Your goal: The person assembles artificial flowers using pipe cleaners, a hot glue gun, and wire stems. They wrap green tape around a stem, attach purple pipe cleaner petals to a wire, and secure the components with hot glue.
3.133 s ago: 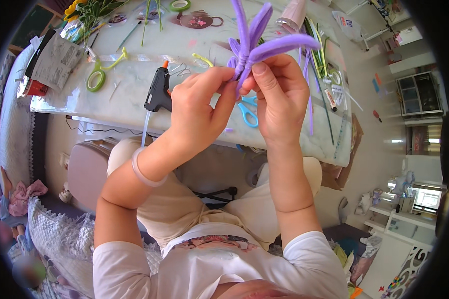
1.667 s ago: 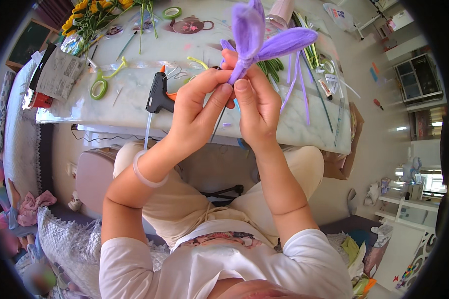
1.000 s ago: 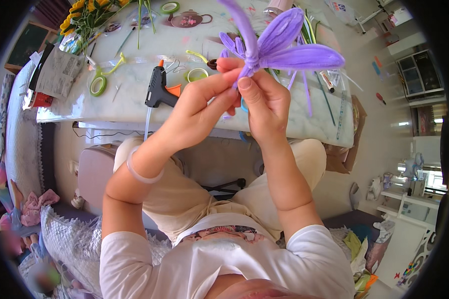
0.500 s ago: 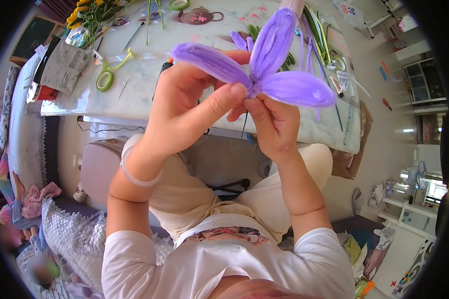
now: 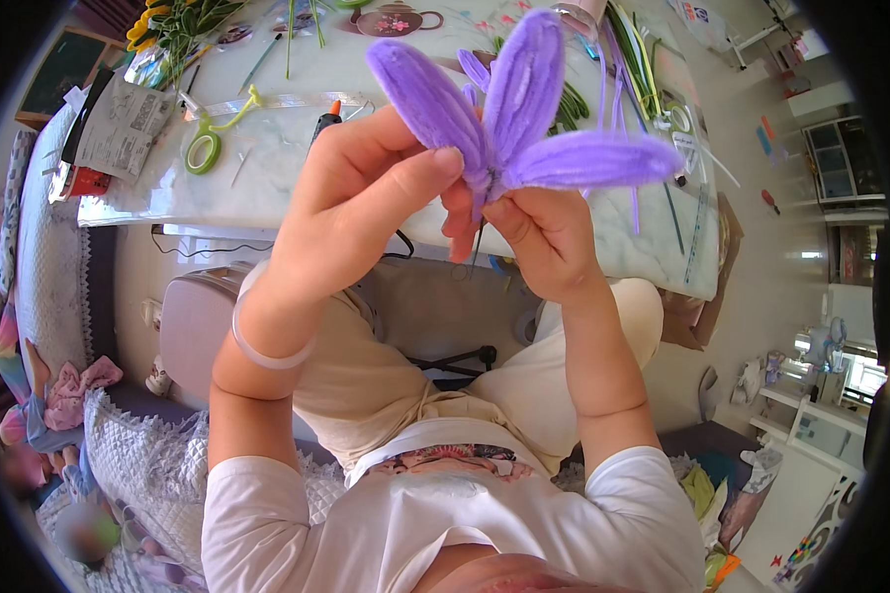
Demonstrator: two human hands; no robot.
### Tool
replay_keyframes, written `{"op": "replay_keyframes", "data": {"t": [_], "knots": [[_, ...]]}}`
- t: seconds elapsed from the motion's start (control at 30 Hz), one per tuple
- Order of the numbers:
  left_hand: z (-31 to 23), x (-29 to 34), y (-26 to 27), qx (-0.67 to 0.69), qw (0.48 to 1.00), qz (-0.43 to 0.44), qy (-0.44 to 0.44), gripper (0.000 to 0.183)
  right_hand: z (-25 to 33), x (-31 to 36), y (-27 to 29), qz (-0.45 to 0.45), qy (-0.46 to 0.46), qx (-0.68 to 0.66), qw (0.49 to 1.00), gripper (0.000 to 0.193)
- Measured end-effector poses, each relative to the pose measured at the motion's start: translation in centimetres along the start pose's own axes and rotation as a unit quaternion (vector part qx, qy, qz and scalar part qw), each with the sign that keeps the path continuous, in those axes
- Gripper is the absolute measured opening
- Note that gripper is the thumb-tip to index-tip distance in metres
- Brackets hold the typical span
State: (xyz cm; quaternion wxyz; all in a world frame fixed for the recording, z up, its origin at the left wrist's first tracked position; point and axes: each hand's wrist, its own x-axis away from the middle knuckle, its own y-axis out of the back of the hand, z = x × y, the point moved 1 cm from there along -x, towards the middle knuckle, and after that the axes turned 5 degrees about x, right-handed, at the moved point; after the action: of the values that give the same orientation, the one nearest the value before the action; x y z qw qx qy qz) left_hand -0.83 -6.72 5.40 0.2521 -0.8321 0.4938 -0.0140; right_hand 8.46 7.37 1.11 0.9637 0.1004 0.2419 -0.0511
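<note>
A purple fuzzy pipe-cleaner flower [image 5: 525,94] with three long petals is held up between my hands, over the table's near edge. My left hand [image 5: 361,198] pinches the left petal near its base, thumb in front and fingers behind. With thumb and fingers closed at the flower's base, my right hand [image 5: 552,237] grips it under the right petal. A thin dark wire stem [image 5: 478,240] hangs down from the base between the hands. Behind the flower lie more purple petals [image 5: 473,69], partly covered.
On the marble-patterned table [image 5: 267,193] are a green tape roll [image 5: 203,153], an orange-tipped tool resembling a glue gun [image 5: 328,117], and purple and green stems [image 5: 631,74] at the right. Yellow flowers [image 5: 148,28] lie far left, beyond a grey-white package [image 5: 124,127].
The flower has tipped, so its left petal stands more upright and its base sits slightly lower and further left. More of the wire stem shows. Both hands keep their hold.
</note>
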Motion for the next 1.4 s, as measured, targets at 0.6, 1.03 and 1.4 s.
{"op": "replay_keyframes", "data": {"t": [0.6, 1.03, 1.4], "knots": [[0.5, 0.4, 0.1, -0.053, 0.997, -0.035, -0.042, 0.012, 0.2, 0.2, -0.8, -0.083, -0.004, -0.137, 0.987, 0.040], [0.7, 0.8, -1.2, -0.097, 0.988, -0.091, -0.078, 0.012, 0.0, 0.6, -0.8, -0.087, -0.035, -0.099, 0.991, 0.040], [0.4, 0.7, 0.0, -0.213, 0.970, -0.052, -0.104, 0.009, 0.4, 0.7, -0.5, -0.056, -0.033, -0.183, 0.981, 0.036]]}}
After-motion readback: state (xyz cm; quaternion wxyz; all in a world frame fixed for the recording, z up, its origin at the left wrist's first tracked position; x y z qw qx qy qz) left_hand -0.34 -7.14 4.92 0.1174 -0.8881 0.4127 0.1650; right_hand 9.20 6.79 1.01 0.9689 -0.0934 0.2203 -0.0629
